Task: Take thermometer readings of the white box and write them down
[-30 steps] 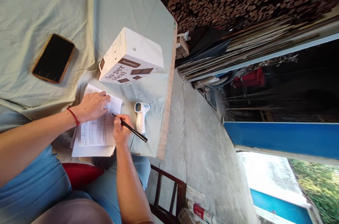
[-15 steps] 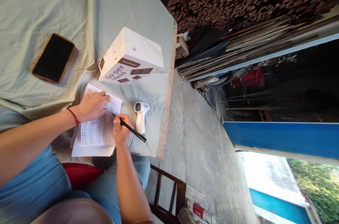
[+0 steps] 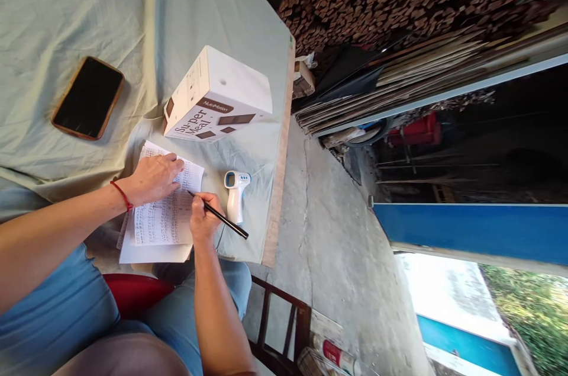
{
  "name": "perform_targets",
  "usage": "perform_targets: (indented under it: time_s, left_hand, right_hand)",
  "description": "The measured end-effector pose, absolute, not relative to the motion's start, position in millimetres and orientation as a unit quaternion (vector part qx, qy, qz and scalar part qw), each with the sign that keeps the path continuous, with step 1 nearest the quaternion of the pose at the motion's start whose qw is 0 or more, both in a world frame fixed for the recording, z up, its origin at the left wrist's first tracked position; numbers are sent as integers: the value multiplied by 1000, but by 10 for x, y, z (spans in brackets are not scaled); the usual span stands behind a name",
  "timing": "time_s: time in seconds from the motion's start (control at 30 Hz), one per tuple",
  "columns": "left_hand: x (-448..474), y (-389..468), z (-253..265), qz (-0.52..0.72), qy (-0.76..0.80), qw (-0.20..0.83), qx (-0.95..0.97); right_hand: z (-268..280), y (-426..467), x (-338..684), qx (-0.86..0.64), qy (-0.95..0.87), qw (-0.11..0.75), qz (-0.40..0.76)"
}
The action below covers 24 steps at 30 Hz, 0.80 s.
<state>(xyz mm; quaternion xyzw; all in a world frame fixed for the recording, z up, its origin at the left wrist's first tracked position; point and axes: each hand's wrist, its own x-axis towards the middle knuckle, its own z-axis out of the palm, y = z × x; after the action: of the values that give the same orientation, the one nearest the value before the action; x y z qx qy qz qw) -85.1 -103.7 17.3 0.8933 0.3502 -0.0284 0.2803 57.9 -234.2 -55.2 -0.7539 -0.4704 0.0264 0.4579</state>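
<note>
My left hand (image 3: 158, 177) lies flat across the upper part of a sheet of paper (image 3: 164, 225) covered in rows of handwriting. Other sheets stick out beneath it. A black pen (image 3: 226, 221) is pinched in my right hand (image 3: 205, 217), its tip meeting the right part of the page. Just right of that hand a white and blue infrared thermometer (image 3: 235, 195) rests on the cloth. Beyond the paper stands a white carton (image 3: 222, 89) printed "Super Meal".
A phone (image 3: 89, 97) in a brown case lies on the pale green tablecloth (image 3: 57, 3) at the left. The table's wooden edge (image 3: 278, 186) runs along the right. On the concrete floor (image 3: 328, 234) stands a dark wooden chair (image 3: 302, 328). Stacked firewood (image 3: 377, 3) fills the far side.
The pen and my right hand have shifted very slightly to the right, and the pen's back end has dipped a little. My left hand stays in place on the paper.
</note>
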Motion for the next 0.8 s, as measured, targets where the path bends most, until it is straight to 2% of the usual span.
perform_targets:
  time_s: [0.8]
  left_hand:
    - [-856, -1038, 188, -32, 345, 268, 899]
  right_hand:
    - [-542, -2346, 575, -758, -484, 437, 32]
